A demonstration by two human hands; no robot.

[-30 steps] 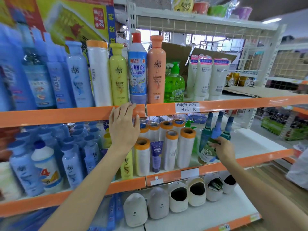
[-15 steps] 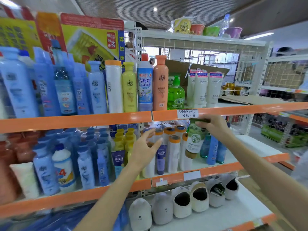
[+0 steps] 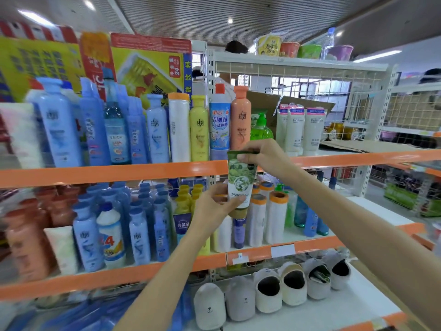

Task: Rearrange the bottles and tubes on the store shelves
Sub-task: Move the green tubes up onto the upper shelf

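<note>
Green tube [image 3: 240, 180] held upright in front of the orange shelf edge [image 3: 114, 172]: right hand [image 3: 263, 156] pinches crimp, left hand [image 3: 216, 206] grips bottom, prob steadying b4 reshelving imo.

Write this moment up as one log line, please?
stage: tube in hand | right hand: pinches green tube at top | left hand: holds its lower end | place: before orange shelf rail

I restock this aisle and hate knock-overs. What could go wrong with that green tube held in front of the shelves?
The green tube is pinched only at its crimped end by the right hand; it could slip. The left hand works close to the orange-capped white bottles, which might topple.
</note>
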